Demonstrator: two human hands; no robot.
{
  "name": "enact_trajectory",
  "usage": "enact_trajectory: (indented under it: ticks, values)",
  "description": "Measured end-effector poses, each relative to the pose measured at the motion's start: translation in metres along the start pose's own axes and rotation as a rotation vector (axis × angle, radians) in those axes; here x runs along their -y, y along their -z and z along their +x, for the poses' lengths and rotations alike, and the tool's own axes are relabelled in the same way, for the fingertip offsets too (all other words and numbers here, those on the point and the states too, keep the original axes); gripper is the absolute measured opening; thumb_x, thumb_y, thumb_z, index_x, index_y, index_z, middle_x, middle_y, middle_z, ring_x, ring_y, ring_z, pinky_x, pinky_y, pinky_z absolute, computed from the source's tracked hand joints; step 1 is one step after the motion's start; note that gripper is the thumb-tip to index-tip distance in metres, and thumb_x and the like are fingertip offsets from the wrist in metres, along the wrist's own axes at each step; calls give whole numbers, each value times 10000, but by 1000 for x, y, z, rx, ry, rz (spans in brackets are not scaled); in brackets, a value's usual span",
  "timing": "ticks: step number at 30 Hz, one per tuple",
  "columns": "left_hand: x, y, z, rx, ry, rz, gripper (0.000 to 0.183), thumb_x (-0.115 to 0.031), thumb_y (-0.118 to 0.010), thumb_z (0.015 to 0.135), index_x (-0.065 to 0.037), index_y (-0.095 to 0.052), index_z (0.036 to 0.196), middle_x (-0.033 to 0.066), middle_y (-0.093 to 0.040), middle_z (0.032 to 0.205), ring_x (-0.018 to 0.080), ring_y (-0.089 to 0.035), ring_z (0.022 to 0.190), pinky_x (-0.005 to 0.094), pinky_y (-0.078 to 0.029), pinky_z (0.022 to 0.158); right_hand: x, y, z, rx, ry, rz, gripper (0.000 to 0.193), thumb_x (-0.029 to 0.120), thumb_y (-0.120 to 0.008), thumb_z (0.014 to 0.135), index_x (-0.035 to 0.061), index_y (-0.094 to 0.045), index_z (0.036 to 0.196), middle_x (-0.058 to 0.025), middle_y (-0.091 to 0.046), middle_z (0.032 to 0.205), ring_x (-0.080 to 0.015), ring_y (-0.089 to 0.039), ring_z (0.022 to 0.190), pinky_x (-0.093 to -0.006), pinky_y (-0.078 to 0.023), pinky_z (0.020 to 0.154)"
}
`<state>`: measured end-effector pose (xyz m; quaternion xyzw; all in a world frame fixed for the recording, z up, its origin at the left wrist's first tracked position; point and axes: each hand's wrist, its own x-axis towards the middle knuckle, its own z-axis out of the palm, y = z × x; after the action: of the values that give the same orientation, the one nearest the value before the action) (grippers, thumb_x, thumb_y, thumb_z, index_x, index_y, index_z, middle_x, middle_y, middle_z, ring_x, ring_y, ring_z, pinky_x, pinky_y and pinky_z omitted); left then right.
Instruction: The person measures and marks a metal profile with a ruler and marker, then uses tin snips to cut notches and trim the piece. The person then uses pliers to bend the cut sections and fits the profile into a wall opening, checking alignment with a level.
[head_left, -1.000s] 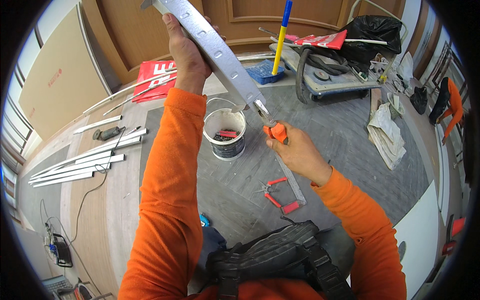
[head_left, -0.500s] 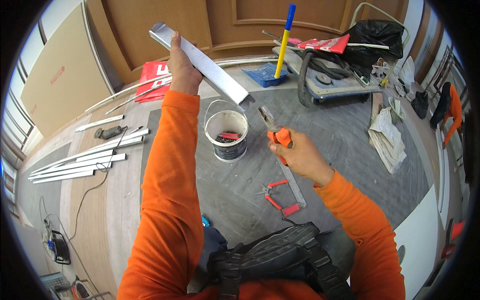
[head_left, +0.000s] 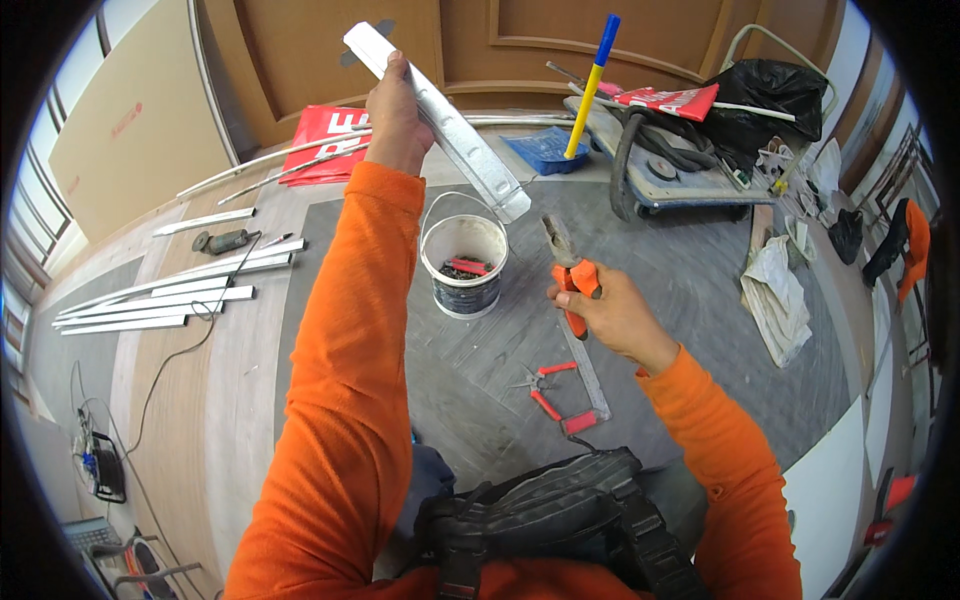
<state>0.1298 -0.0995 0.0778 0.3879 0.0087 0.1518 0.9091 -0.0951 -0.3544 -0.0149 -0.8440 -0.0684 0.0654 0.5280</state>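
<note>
So the floor here is 2 kinds of planking: dark grey boards (head_left: 460, 365) right in front of the person, pale wood-look boards (head_left: 235, 410) over to the left. Wood panelling (head_left: 570, 65) runs across the far wall, and a big tan sheet (head_left: 140, 110) leans at the left with a red banner (head_left: 322, 150) lying near it.

The left hand (head_left: 400, 125) is up high, fingers wrapped around a silver metal channel (head_left: 465, 145), which slants down over the dark floor, its low end near a white bucket (head_left: 468, 298). The right hand (head_left: 625, 315) has its fingers closed round the orange handles of some pliers (head_left: 578, 278), whose nose sits just beside the channel, not touching it.

Below on the boards: red-handled cutters (head_left: 541, 383) beside a metal square (head_left: 590, 380). To the left, white metal strips (head_left: 190, 290) and a grinder (head_left: 228, 240). Far side has a blue dustpan (head_left: 545, 150), then a loaded trolley (head_left: 690, 188) with a black bag (head_left: 770, 105). A crumpled pale sack (head_left: 778, 315) lies at the right.
</note>
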Motion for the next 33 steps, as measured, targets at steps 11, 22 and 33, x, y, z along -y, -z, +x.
enact_trajectory:
  ticks: [11, 22, 33]
  values:
    - [5, -10, -7, 15, -102, 61, 467, -400, -691, 975, 4, -525, 1140, 217, -648, 821, 372, -681, 684, 553, -613, 661, 5, -10, -4, -95, 106, -113, 353, 166, -675, 951, 6, -645, 1264, -173, -737, 1033, -303, -703, 961, -390, -525, 875]
    - [10, -34, -26, -2, -214, 49, 498, -330, -722, 957, 38, -449, 1151, 190, -614, 790, 325, -663, 630, 524, -615, 603, 16, -6, -2, -179, 89, -264, 450, 145, -671, 954, -29, -579, 1359, -266, -707, 1079, -398, -692, 959, -461, -514, 841]
    - [7, -40, -32, 89, -249, 80, 586, -320, -738, 948, 41, -378, 1238, 196, -618, 818, 311, -667, 625, 488, -606, 543, 8, -6, -1, -263, 143, -321, 387, 149, -683, 968, -24, -601, 1305, -229, -712, 1106, -357, -695, 1027, -405, -519, 917]
